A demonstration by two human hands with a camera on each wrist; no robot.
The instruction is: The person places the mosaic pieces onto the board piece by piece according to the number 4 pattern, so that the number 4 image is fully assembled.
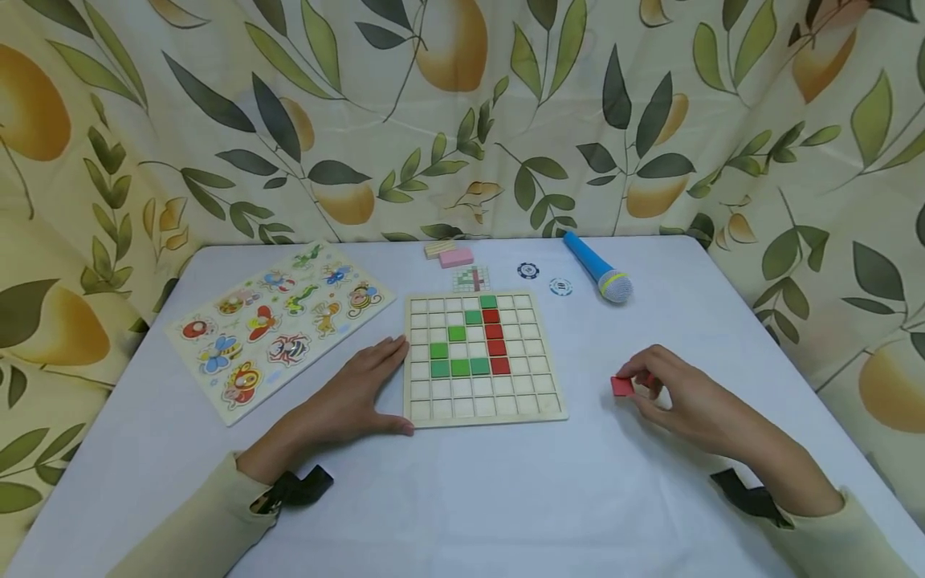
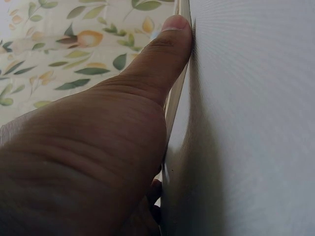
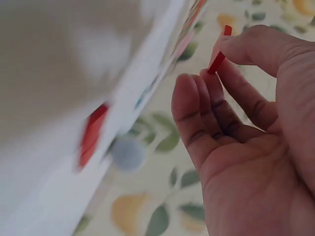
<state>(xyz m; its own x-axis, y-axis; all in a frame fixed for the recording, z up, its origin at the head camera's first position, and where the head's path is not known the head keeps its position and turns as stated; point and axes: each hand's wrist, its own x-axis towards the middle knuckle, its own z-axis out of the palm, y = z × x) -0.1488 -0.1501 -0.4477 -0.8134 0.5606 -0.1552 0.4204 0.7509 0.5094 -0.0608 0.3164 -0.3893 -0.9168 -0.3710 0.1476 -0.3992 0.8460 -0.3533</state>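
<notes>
A wooden grid board point(image 1: 433, 411) lies in the middle of the table, with green tiles point(image 1: 459, 367) in a stepped line and a row, and a column of red tiles point(image 1: 496, 348). My left hand point(image 1: 347, 397) rests at the board's left edge, its fingers and thumb extended and touching it. In the left wrist view the thumb point(image 2: 165, 49) lies along that edge. Right of the board, my right hand point(image 1: 679, 393) pinches a red square tile point(image 1: 622, 386) between thumb and finger, above the table. Another red tile point(image 3: 92, 135) lies on the cloth, mostly hidden by the hand in the head view.
An insect picture board point(image 1: 278, 329) lies left. Behind the grid board are a small pattern card point(image 1: 471, 278), a pink block point(image 1: 456, 258), a pale yellow block point(image 1: 438, 249) and two round chips point(image 1: 528, 270). A blue toy microphone point(image 1: 594, 265) lies at the back right.
</notes>
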